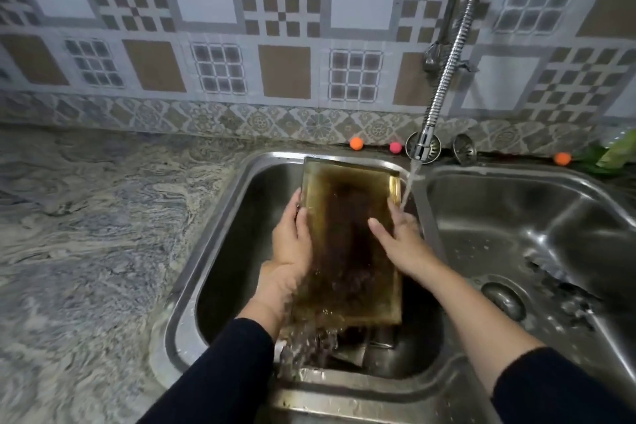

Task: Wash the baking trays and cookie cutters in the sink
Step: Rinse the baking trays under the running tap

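Observation:
A rectangular baking tray [347,237], gold at the rim and darkly stained in the middle, is tilted over the left basin of the steel sink [220,237]. My left hand [292,241] grips its left edge. My right hand [399,234] holds its right edge, under the stream from the tap nozzle [421,144]. Dirty water pours off the tray's near end onto more metal pieces [347,351] lying in the basin, partly hidden.
The right basin [516,234] holds a drain and dark debris. A marbled counter [86,234] lies to the left. Orange and pink balls [356,143] sit along the tiled wall, with two round strainers [464,148] and green leaves [612,151] at the far right.

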Demonstrator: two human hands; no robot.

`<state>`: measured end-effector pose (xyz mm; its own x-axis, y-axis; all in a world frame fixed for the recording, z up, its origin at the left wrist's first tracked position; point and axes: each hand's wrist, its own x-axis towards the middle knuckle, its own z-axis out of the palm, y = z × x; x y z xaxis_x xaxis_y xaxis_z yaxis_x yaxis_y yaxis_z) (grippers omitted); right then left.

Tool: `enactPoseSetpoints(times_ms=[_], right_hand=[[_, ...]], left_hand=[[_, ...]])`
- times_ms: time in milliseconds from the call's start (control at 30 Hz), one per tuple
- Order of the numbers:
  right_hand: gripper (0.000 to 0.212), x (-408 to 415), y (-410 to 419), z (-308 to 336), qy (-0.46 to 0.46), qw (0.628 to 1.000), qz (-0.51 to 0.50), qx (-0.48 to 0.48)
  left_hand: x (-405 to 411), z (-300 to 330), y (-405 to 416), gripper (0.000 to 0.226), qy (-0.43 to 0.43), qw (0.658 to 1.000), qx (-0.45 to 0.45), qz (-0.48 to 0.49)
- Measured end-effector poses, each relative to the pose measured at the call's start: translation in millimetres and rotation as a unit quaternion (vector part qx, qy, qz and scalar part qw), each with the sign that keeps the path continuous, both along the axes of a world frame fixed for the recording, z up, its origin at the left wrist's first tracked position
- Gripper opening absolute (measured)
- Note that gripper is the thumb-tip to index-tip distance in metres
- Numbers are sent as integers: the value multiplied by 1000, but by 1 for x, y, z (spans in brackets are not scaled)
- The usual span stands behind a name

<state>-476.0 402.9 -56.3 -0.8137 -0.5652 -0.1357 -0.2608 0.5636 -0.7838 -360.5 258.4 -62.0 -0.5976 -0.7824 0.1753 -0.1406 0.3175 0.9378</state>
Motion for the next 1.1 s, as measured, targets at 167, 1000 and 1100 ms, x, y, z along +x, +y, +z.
enactPoseSetpoints(times_ms=[167, 1000, 1100], right_hand=[[79, 8, -26, 28, -88, 985, 20, -145], [32, -3, 25, 55, -173, 822, -124, -528], [27, -15, 19, 57, -123, 834, -145, -518]], left_hand=[[-4, 19, 33, 42, 38, 989, -128, -63], [-43, -5, 30, 51, -247, 950, -75, -173], [-31, -17, 48, 53, -244, 946, -84, -196]])
